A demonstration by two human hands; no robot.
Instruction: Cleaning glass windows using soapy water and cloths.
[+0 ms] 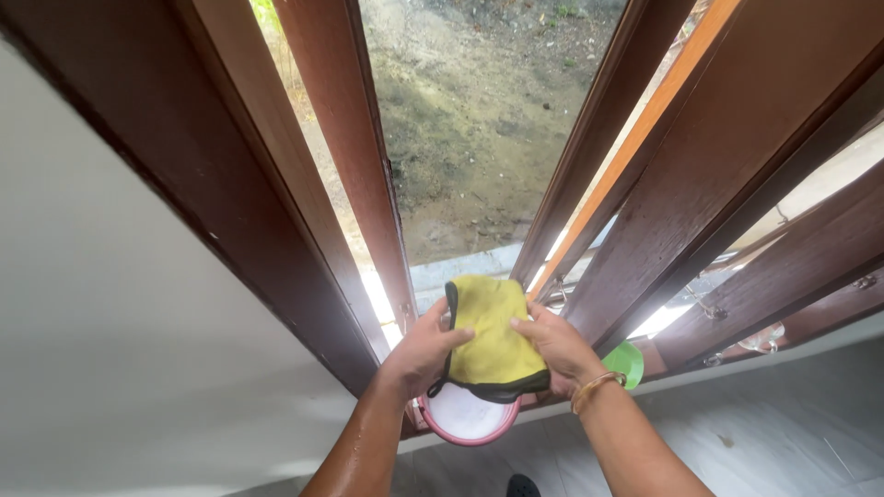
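Wooden window frame [331,184] ahead, pink basin [467,419] below. Left hand [422,354] and right hand [557,345] fingers pinching yellow cloth [493,336]; loose grip risks drop, splash.

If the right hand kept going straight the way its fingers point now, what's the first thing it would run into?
The right hand points leftward across the yellow cloth it grips, so it would probably meet the thumb of the left hand on the cloth's other edge first. How far apart they sit in depth is hard to judge.
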